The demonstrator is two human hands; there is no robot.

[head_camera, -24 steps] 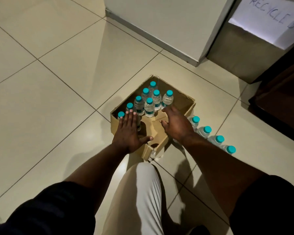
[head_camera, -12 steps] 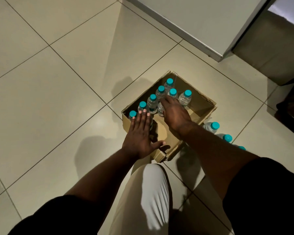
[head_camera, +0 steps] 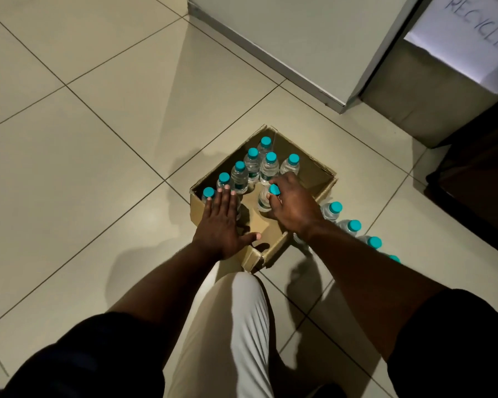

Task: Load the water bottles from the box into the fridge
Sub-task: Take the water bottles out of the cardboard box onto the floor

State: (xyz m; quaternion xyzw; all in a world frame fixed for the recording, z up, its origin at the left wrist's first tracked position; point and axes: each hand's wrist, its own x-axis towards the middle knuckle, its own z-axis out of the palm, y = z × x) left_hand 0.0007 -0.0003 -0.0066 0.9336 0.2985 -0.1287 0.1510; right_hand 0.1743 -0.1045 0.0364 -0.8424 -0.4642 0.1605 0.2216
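Left hand (head_camera: 222, 225): palm down, fingers straight and together, thumb spread out to the side, gripping nothing. It rests flat on the near-left wall of the open brown cardboard box (head_camera: 196, 206), which sits on the beige tiled floor (head_camera: 84, 153). One teal-capped clear plastic water bottle (head_camera: 208, 193) stands just left of its fingertips. Six more upright bottles of the same kind (head_camera: 240, 176) are clustered in the box beyond the fingertips.

Right hand (head_camera: 293, 208): inside the box, fingers curled round the neck of one clear bottle (head_camera: 263, 201) – teal cap showing between the fingers, bottle roughly upright.

Just right of that wrist, outside the box, a row of the same bottles (head_camera: 329, 211) stands on the floor – the last ones partly hidden by the forearm. Far beyond the right hand: a white paper sign (head_camera: 472, 35) hand-lettered "RECYCLE".
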